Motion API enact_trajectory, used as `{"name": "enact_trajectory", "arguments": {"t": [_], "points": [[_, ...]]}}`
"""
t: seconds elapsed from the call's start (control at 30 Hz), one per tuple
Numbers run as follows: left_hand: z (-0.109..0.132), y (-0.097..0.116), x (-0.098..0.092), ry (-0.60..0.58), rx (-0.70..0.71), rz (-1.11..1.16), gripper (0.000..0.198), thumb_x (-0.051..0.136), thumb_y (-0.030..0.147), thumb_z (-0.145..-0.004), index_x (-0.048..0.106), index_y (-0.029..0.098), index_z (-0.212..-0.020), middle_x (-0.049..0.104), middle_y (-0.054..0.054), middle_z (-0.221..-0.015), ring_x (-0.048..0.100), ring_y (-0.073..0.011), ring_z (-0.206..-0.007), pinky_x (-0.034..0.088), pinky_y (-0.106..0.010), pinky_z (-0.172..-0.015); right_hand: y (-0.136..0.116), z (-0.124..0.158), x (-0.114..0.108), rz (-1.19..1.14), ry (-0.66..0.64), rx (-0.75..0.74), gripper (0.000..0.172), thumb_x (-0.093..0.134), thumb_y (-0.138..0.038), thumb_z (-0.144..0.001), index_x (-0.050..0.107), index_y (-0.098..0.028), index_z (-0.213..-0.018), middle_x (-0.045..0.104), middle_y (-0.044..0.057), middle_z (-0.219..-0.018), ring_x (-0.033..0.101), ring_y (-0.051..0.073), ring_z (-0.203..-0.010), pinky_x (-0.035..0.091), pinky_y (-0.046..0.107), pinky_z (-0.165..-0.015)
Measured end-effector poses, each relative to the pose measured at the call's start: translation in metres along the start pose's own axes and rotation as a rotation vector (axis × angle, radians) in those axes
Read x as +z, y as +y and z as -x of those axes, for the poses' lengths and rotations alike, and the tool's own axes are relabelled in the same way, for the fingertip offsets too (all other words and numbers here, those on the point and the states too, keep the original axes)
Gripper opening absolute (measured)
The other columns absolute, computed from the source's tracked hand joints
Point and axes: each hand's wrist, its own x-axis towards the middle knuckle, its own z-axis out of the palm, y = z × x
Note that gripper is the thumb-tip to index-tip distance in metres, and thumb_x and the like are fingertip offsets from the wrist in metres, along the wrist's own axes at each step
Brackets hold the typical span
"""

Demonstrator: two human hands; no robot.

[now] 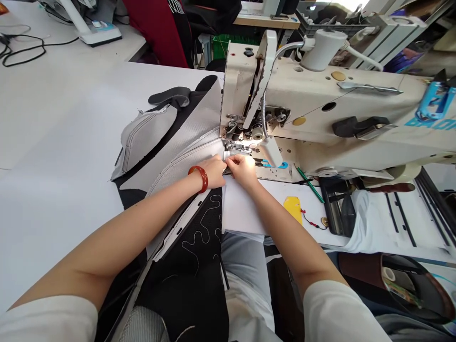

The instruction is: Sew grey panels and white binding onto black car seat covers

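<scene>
Head view. One industrial sewing machine, cream, upper right, lamp lit at the needle area. One stitched fabric piece, grey mesh and black, extending from the presser foot at centre down to the bottom edge; wavy pale stitching on its black part, a slotted pale strip along one edge.

Left hand, centre: fingers bent, laid on the fabric piece just beside the needle area; fingertips hidden, so the firmness of its hold cannot be told. Red-brown bangle at its wrist. Right hand, just right of it: thumb and forefinger brought together at the fabric piece's edge, below the presser foot.

Right of centre: green pencil-like stick, slanting; yellow tag; beaded cord beside it. Left: white tabletop. Upper centre: dark red cover; green crate.
</scene>
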Motion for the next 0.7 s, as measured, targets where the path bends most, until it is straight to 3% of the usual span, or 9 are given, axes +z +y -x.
{"name": "enact_trajectory", "arguments": {"t": [0.17, 0.23, 0.4, 0.5, 0.57, 0.7], "points": [[-0.006, 0.005, -0.007, -0.037, -0.022, -0.034, 0.037, 0.060, 0.027, -0.077, 0.069, 0.017, -0.112, 0.058, -0.012, -0.120, 0.064, -0.0279, -0.098, 0.053, -0.035, -0.078, 0.000, -0.008, -0.003, -0.050, -0.049, -0.010, 0.026, 0.051, -0.020, -0.089, 0.076, -0.017, -0.092, 0.076, 0.004, -0.096, 0.068, 0.019, -0.092, 0.049, 0.027, -0.083], [-0.014, 0.009, -0.012, -0.047, -0.029, -0.069, 0.039, 0.058, 0.027, -0.077, 0.069, 0.017, -0.114, 0.058, -0.013, -0.122, 0.065, -0.0286, -0.099, 0.053, -0.035, -0.078, -0.002, -0.006, -0.003, -0.097, -0.060, 0.026, 0.030, 0.048, -0.018, -0.090, 0.074, -0.016, -0.105, 0.075, 0.005, -0.095, 0.069, 0.018, -0.090, 0.051, 0.029, -0.085], [-0.032, 0.017, -0.032, -0.106, -0.008, -0.188, 0.042, 0.062, 0.037, -0.076, 0.070, 0.012, -0.109, 0.057, -0.019, -0.126, 0.066, -0.0321, -0.099, 0.052, -0.035, -0.079, -0.008, 0.024, -0.006, -0.385, -0.076, 0.212, 0.052, 0.037, -0.012, -0.090, 0.051, -0.019, -0.140, 0.069, 0.002, -0.081, 0.066, 0.016, -0.058, 0.055, 0.028, -0.054], [-0.026, 0.017, -0.046, -0.235, 0.038, -0.175, 0.048, 0.066, 0.046, -0.074, 0.069, 0.012, -0.107, 0.067, -0.017, -0.107, 0.068, -0.0285, -0.088, 0.052, -0.031, -0.072, -0.015, 0.040, -0.011, -0.587, -0.168, 0.320, 0.058, 0.038, -0.009, -0.088, 0.046, -0.021, -0.145, 0.066, 0.003, -0.086, 0.069, 0.016, -0.062, 0.055, 0.025, -0.045], [-0.017, 0.015, -0.052, -0.306, -0.038, -0.049, 0.048, 0.067, 0.048, -0.074, 0.067, 0.014, -0.108, 0.069, -0.010, -0.090, 0.066, -0.0220, -0.071, 0.050, -0.028, -0.060, -0.019, 0.044, -0.016, -0.646, -0.231, 0.373, 0.060, 0.041, -0.008, -0.088, 0.044, -0.023, -0.146, 0.066, 0.002, -0.085, 0.069, 0.015, -0.063, 0.056, 0.024, -0.046], [-0.007, 0.014, -0.054, -0.227, -0.164, 0.135, 0.029, 0.061, 0.035, -0.080, 0.067, 0.014, -0.099, 0.060, -0.001, -0.067, 0.054, -0.0130, -0.051, 0.041, -0.024, -0.049, -0.024, 0.041, -0.021, -0.676, -0.397, 0.427, 0.062, 0.046, -0.008, -0.088, 0.040, -0.026, -0.147, 0.064, -0.001, -0.070, 0.066, 0.015, -0.054, 0.056, 0.025, -0.044]]}}
